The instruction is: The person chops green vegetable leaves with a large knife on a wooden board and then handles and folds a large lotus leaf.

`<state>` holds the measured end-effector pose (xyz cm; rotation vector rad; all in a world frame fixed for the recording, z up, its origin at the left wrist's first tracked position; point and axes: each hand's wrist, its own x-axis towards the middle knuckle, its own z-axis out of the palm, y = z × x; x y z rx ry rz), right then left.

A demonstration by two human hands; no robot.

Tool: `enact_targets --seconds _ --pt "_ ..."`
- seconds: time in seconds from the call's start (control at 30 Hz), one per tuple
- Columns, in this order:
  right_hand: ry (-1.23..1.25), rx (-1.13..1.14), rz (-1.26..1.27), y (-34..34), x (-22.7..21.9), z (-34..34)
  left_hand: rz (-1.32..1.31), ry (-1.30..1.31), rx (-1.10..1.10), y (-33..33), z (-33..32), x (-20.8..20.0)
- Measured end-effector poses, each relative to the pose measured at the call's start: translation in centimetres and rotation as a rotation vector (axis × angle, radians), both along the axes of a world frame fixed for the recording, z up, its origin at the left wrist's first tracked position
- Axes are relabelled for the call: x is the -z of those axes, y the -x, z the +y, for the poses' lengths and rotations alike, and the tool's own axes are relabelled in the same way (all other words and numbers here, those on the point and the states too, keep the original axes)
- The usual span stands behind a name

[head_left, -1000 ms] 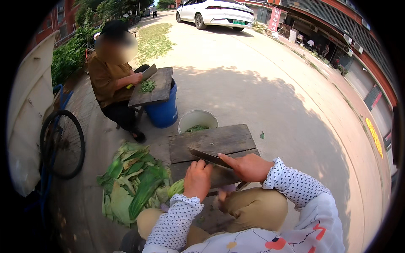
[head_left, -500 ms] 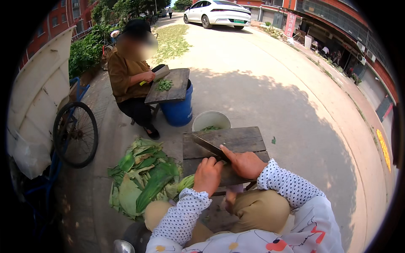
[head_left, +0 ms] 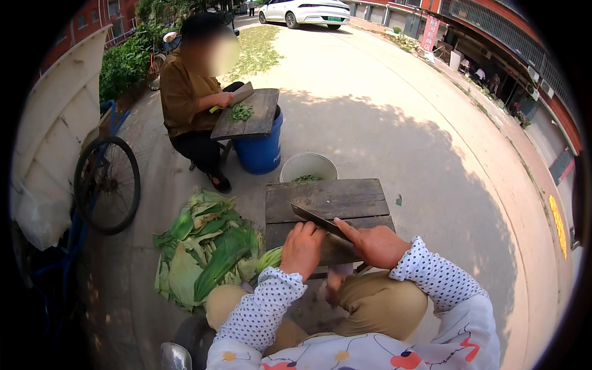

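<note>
My right hand [head_left: 377, 246] grips the handle of a broad-bladed knife [head_left: 313, 216], its index finger stretched along the blade's back. The blade slants over the near half of a worn wooden board [head_left: 345, 194]. Beside the blade, my left hand [head_left: 302, 251] is closed on a bundle of green leaves [head_left: 269, 259], which sticks out to the left past the board's edge. Its fingertips are bent close to the blade, and the cut end under them is hidden. On the ground at left lies a heap of large green and yellowing leaves [head_left: 203, 259].
Beyond the board stands a white bucket [head_left: 309, 165] holding chopped greens. Across from me a seated person [head_left: 185, 98] holds a cleaver [head_left: 242, 92] over a board on a blue barrel [head_left: 259, 151]. A cart wheel [head_left: 108, 185] is at left; a white car [head_left: 305, 12] stands far off.
My right hand and the knife have shifted a little to the right and nearer to me against the board. My left hand keeps its grip on the leaves. The view has tilted slightly.
</note>
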<state>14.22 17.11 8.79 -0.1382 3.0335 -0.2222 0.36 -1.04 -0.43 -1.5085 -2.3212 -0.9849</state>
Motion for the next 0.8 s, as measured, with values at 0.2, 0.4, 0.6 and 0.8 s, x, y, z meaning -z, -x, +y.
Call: enact_targets --seconds 0.2,0.4,0.6,0.8 --pt "-0.014 0.006 -0.005 1.7 1.0 0.0 -0.059 0.017 0.027 0.0 0.4 -0.3" --pt "0.245 0.116 0.091 4.5 3.4 0.1 -0.01 -0.037 -0.001 0.5 0.0 0.2" --pt "0.221 0.108 0.143 2.1 2.2 0.4 -0.017 -0.078 -0.005 0.5 0.1 0.8" --pt "0.102 0.1 -0.013 -0.1 0.6 0.4 -0.016 -0.072 -0.014 0.4 0.3 0.6"
